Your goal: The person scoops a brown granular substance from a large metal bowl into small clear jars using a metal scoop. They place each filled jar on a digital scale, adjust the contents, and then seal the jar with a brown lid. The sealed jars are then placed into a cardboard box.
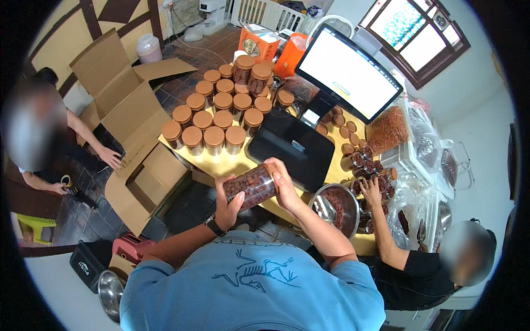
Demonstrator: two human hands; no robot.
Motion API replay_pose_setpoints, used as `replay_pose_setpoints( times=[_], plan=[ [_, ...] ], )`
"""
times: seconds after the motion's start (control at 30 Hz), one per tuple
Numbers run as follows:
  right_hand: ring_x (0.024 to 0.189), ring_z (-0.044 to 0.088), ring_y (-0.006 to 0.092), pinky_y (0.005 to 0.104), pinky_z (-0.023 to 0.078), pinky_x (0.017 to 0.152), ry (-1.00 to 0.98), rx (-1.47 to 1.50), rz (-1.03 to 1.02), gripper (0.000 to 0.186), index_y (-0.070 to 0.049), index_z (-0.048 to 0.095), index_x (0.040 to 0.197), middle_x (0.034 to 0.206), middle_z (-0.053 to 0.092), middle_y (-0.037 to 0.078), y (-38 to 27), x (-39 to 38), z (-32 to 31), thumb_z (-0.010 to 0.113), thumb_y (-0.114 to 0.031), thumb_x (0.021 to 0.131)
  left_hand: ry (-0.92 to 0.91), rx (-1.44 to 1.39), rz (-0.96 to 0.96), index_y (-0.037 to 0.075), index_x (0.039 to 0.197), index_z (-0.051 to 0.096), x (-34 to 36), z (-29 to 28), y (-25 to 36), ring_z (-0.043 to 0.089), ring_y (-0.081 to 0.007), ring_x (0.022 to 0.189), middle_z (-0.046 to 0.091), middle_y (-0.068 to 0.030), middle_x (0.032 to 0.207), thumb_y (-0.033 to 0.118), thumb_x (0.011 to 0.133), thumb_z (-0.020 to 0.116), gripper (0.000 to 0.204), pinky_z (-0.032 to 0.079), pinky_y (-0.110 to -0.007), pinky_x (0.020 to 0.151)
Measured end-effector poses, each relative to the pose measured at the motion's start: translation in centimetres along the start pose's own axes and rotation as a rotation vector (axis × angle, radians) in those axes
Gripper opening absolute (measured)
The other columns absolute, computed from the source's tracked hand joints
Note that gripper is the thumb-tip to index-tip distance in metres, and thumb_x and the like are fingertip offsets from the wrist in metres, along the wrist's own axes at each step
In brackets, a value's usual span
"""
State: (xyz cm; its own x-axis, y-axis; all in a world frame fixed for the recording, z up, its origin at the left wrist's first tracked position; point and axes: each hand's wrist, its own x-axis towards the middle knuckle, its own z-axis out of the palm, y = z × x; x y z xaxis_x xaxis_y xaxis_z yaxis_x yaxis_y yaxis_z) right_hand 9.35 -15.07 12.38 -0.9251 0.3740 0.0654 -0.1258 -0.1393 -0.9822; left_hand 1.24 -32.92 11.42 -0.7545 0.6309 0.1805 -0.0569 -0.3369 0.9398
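My left hand [229,204] and my right hand [282,187] grip opposite ends of a clear jar [248,186] of dark brown pieces, tilted on its side above the near edge of the yellow table [207,157]. Just beyond it lies a black flat scale-like device [290,143], below a lit monitor [348,71] on a stand. To the left stand several rows of filled jars with copper-coloured lids [192,140]. A steel bowl [350,212] with brown pieces sits beside my right arm. Whether the held jar has a lid is hidden.
A co-worker's hand [371,192] reaches among uncapped jars [369,168] on the right, near loose lids [345,132] and bagged goods [425,149]. On the left, another person's hand [109,157] is beside open cardboard boxes [110,83]. Orange bags [292,55] stand at the back.
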Motion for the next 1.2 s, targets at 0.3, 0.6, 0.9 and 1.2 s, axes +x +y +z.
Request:
replay_pose_setpoints(
  times=[0.3, 0.6, 0.9, 1.2],
  plan=[
    [0.111, 0.055, 0.0266, 0.0379, 0.048, 0.09, -0.147, -0.523, 0.224, 0.063, -0.019, 0.045, 0.131, 0.122, 0.05, 0.012, 5.7, 6.5, 4.0, 0.074, -0.039, 0.08, -0.134, 0.285, -0.013, -0.001, 0.139, 0.031, -0.2, -12.5, -12.4, 0.048, -0.0249, 0.12, 0.045, -0.0167, 0.131, 0.022, 0.09, 0.062, 0.063, 0.038, -0.04, 0.102],
    [0.115, 0.046, 0.0512, 0.0523, 0.045, 0.096, 0.197, -1.175, 0.138, 0.086, -0.006, 0.033, 0.133, 0.136, 0.03, 0.027, 15.3, 12.7, 7.7, 0.084, -0.025, 0.067, 0.045, 0.06, -0.902, 0.005, 0.143, 0.028, 2.7, -17.0, -15.5, 0.046, -0.0358, 0.125, 0.046, -0.0207, 0.133, 0.039, 0.097, 0.048, 0.061, 0.043, -0.051, 0.098],
    [0.08, 0.063, 0.0355, 0.0446, 0.051, 0.076, 0.276, -1.043, 0.205, 0.038, -0.003, 0.062, 0.095, 0.079, 0.063, 0.018, 12.0, 0.8, 4.1, 0.067, -0.04, 0.087, -0.127, -1.122, -1.027, -0.001, 0.126, 0.047, 10.5, -16.1, -25.3, 0.044, -0.0348, 0.127, 0.05, -0.0179, 0.133, 0.046, 0.094, 0.039, 0.057, 0.031, -0.052, 0.109],
    [0.087, 0.061, 0.0304, 0.0376, 0.05, 0.082, 0.985, -0.896, 0.049, 0.053, -0.005, 0.045, 0.126, 0.098, 0.059, 0.015, 4.1, -13.8, -14.4, 0.061, 0.002, 0.076, 0.018, -0.189, -1.201, 0.01, 0.077, 0.044, 6.6, -12.8, -22.8, 0.063, -0.0279, 0.076, 0.068, -0.015, 0.092, 0.05, 0.097, 0.05, 0.044, 0.051, -0.042, 0.073]
  ],
)
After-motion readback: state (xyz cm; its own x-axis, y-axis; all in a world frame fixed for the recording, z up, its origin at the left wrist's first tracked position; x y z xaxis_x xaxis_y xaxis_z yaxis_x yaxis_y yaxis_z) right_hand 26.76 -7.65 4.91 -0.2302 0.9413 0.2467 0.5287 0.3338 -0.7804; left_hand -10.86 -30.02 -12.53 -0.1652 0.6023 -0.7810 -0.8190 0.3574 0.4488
